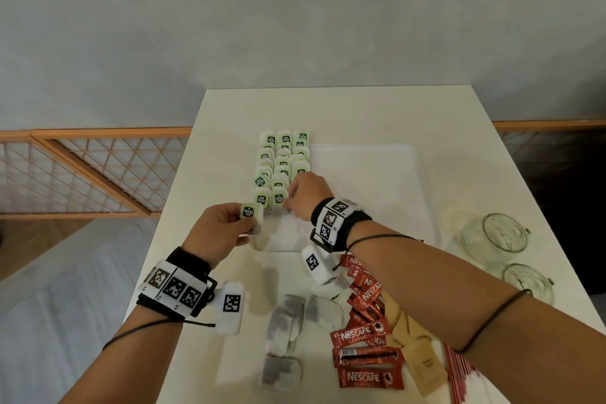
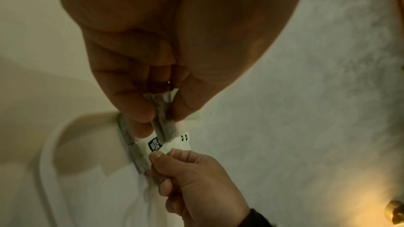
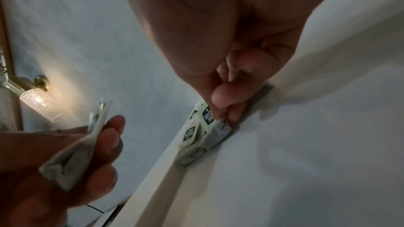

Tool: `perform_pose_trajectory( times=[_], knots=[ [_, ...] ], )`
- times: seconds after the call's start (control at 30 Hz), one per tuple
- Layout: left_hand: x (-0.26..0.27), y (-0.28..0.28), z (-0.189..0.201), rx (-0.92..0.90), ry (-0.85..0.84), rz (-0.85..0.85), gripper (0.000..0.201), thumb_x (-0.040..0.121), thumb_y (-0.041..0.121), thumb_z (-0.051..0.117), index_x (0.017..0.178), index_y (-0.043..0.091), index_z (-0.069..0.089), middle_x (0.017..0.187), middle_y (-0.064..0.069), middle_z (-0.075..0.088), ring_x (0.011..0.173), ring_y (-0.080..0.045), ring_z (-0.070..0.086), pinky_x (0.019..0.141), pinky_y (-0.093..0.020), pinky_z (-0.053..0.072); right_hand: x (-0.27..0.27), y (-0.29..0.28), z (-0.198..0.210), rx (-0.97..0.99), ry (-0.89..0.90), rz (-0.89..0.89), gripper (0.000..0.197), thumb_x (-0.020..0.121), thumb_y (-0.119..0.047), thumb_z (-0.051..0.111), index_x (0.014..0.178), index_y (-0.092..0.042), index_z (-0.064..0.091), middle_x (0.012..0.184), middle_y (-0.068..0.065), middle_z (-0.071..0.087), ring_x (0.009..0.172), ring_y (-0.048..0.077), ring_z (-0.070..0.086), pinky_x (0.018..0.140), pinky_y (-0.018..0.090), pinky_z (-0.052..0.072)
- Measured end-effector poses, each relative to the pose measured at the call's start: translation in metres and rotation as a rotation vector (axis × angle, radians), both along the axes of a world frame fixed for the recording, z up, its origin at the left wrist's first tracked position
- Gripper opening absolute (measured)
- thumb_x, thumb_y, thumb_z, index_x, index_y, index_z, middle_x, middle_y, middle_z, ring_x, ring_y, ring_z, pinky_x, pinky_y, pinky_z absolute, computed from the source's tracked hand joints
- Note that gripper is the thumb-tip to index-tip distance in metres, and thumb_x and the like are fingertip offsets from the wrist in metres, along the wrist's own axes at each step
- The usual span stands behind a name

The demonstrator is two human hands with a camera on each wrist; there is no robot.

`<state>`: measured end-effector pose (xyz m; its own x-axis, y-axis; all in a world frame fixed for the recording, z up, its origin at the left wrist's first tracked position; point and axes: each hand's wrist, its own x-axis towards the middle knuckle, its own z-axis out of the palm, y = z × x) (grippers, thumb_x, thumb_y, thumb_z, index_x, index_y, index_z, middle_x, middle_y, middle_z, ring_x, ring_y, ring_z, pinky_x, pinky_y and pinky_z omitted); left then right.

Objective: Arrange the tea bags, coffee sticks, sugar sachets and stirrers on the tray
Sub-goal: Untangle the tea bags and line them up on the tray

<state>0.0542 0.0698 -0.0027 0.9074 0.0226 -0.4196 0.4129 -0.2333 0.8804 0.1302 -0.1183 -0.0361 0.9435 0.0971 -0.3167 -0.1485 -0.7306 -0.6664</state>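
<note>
- White counter point(image 1: 344, 115) stands against a pale grey wall, with an orange lattice rail to either side.
- A white tray point(image 1: 387, 174) lies on the counter, and rows of tea bags point(image 1: 282, 161) with green tags fill its left part, overlapping one another.
- The left hand point(image 1: 216, 229) hovers just off the tray's near left corner, its fingers point(image 2: 140, 110) and thumb pinched on a small bunch of tea bags point(image 1: 251, 213), one tag facing up.
- The right hand point(image 1: 305, 195) reaches over the near end of the rows, its fingers point(image 3: 223, 99) curled and pinching the tag of a tea bag point(image 3: 215, 127) at the front of the right-hand row.
- Loose tea bags point(image 1: 282, 331) lie on the counter nearer the person.
- Red coffee sticks point(image 1: 367, 338) are heaped to their right, with brown sugar sachets point(image 1: 416, 354) and red stirrers point(image 1: 459, 374) beyond them.
- Two glass cups point(image 1: 498, 239) lie on their sides by the tray's right edge.
</note>
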Motion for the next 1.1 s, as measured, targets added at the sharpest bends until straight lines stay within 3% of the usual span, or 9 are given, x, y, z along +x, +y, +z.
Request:
perform_pose_trajectory(
  times=[0.13,0.37,0.43,0.57,0.73,0.83,0.93,1.0,1.1],
  knots=[
    [0.001,0.0,-0.001,0.021,-0.044,0.006,0.015,0.091,-0.002,0.066,0.099,0.011,0.072,0.076,-0.002,0.077,0.066,-0.009,0.067,0.062,-0.022,0.052,-0.004,-0.003,0.007,-0.075,-0.05,0.006,0.031,0.085,-0.036,0.077,0.098,-0.012,0.063,0.095,0.006,0.069,0.086,0.027,0.066,0.079,0.038,0.057],
    [0.002,-0.006,-0.002,-0.038,-0.093,0.009,0.016,0.089,0.0,0.07,0.102,0.011,0.071,0.076,-0.006,0.077,0.064,-0.011,0.066,0.058,-0.019,0.054,-0.019,-0.016,0.023,0.184,-0.088,0.078,0.045,0.091,-0.064,0.058,0.083,-0.021,0.07,0.07,-0.007,0.058,0.064,0.011,0.054,0.064,0.029,0.043],
    [0.003,-0.009,-0.002,-0.052,-0.113,-0.006,0.016,0.089,0.0,0.071,0.103,0.009,0.071,0.078,-0.009,0.077,0.066,-0.012,0.068,0.057,-0.019,0.054,-0.028,-0.019,0.026,0.266,-0.059,0.147,0.04,0.09,-0.059,0.064,0.086,-0.021,0.074,0.067,-0.009,0.054,0.061,0.007,0.049,0.063,0.023,0.041],
    [0.004,-0.02,-0.004,-0.065,-0.119,-0.071,0.013,0.09,0.002,0.07,0.103,0.006,0.071,0.091,-0.018,0.077,0.079,-0.021,0.071,0.059,-0.021,0.055,-0.035,-0.028,0.028,0.353,0.012,0.242,0.025,0.095,-0.033,0.069,0.095,-0.007,0.072,0.083,0.013,0.062,0.062,0.011,0.053,0.062,0.024,0.047],
    [0.005,-0.024,-0.013,0.042,-0.159,-0.14,0.011,0.092,0.012,0.072,0.097,0.003,0.071,0.09,-0.027,0.069,0.072,-0.018,0.07,0.056,-0.027,0.056,-0.038,-0.04,0.028,0.409,-0.015,0.147,0.017,0.098,-0.031,0.066,0.085,-0.02,0.067,0.085,-0.003,0.066,0.051,0.005,0.055,0.06,0.018,0.046],
    [0.007,-0.027,-0.015,0.081,-0.177,-0.157,0.006,0.09,0.015,0.074,0.085,0.013,0.071,0.078,-0.017,0.069,0.071,-0.021,0.068,0.056,-0.028,0.055,-0.045,-0.041,0.022,0.388,0.01,0.156,0.026,0.096,-0.037,0.066,0.091,-0.012,0.071,0.086,0.005,0.072,0.052,0.005,0.057,0.063,0.023,0.046],
    [0.009,-0.032,-0.017,0.141,-0.212,-0.206,0.008,0.089,0.017,0.076,0.084,0.017,0.07,0.073,-0.006,0.069,0.064,-0.015,0.064,0.055,-0.028,0.053,-0.043,-0.045,0.017,0.339,0.024,0.151,0.03,0.097,-0.033,0.066,0.09,-0.004,0.069,0.072,-0.007,0.067,0.05,0.004,0.054,0.052,0.02,0.042],
    [0.011,-0.031,-0.02,0.259,-0.251,-0.259,0.009,0.086,0.02,0.078,0.087,0.018,0.07,0.075,0.002,0.071,0.059,-0.009,0.061,0.058,-0.025,0.052,-0.034,-0.051,0.016,0.319,0.013,0.108,0.028,0.098,-0.033,0.065,0.09,-0.007,0.07,0.066,-0.007,0.067,0.052,0.009,0.053,0.052,0.025,0.041],
    [0.015,-0.023,-0.021,0.535,-0.325,-0.362,0.01,0.086,0.02,0.076,0.091,0.021,0.069,0.077,0.012,0.067,0.067,-0.008,0.062,0.067,-0.02,0.05,-0.016,-0.064,0.018,0.21,-0.013,0.05,0.031,0.099,-0.03,0.063,0.089,-0.001,0.067,0.067,0.003,0.066,0.045,0.002,0.051,0.051,0.02,0.039]
  ],
)
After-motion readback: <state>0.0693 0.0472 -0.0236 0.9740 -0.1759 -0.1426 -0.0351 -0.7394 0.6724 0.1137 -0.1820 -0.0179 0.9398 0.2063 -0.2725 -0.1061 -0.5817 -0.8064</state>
